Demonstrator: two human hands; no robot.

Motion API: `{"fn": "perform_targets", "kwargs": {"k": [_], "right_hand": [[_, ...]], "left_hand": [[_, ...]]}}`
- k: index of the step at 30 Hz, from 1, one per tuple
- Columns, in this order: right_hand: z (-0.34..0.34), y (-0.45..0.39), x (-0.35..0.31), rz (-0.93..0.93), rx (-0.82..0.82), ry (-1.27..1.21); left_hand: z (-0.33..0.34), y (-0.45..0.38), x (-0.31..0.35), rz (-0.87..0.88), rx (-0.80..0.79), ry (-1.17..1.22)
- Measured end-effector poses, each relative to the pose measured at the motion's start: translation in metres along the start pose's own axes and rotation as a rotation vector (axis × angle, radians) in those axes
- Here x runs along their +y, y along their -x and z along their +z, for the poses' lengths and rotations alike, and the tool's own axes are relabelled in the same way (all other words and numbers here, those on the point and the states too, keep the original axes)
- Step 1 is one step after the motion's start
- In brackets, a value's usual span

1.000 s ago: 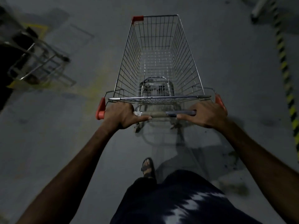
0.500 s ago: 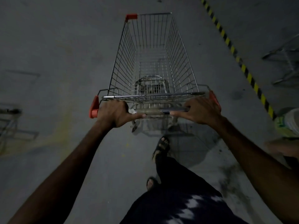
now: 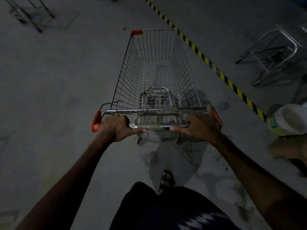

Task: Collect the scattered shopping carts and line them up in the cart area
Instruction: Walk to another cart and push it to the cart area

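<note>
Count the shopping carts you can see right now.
3, possibly more out of frame. One shopping cart is gripped at its handle by the left hand and right hand. A second cart sits beyond the striped line at right; a blurred third cart is top left.

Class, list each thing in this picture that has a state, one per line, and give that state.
Silver wire shopping cart: upright, basket empty.
Folding child seat flap inside the basket: lies flat.
Left hand: grips the grey cart handle bar.
Right hand: grips the same bar.
White plastic bucket: tilted, open.
Bare metal cart frame at the right: lies tipped over.
</note>
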State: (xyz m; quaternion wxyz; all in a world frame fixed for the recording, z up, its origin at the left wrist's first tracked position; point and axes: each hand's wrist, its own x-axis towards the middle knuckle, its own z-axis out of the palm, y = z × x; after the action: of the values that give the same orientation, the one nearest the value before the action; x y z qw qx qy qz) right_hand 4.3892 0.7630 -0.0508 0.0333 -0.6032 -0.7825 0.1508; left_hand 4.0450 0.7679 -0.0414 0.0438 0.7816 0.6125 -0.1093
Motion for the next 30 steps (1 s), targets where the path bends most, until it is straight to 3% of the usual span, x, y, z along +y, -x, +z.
{"fn": "perform_targets", "kwargs": {"k": [4, 11, 16, 20, 30], "right_hand": [[-0.019, -0.042, 0.016, 0.108, 0.007, 0.041], [-0.041, -0.132, 0.054, 0.133, 0.092, -0.036], [-0.046, -0.214, 0.094, 0.340, 0.047, -0.124], [-0.080, -0.269, 0.106, 0.450, 0.018, 0.038], [-0.125, -0.407, 0.171, 0.531, 0.048, 0.070]], "left_hand": [[-0.016, -0.074, -0.008, 0.072, 0.004, -0.011], [-0.047, -0.212, -0.020, 0.191, 0.037, -0.028], [-0.073, -0.321, -0.028, 0.265, 0.052, -0.050], [-0.097, -0.404, -0.029, 0.330, 0.007, -0.063], [-0.143, -0.598, -0.029, 0.427, 0.004, -0.083]]}}
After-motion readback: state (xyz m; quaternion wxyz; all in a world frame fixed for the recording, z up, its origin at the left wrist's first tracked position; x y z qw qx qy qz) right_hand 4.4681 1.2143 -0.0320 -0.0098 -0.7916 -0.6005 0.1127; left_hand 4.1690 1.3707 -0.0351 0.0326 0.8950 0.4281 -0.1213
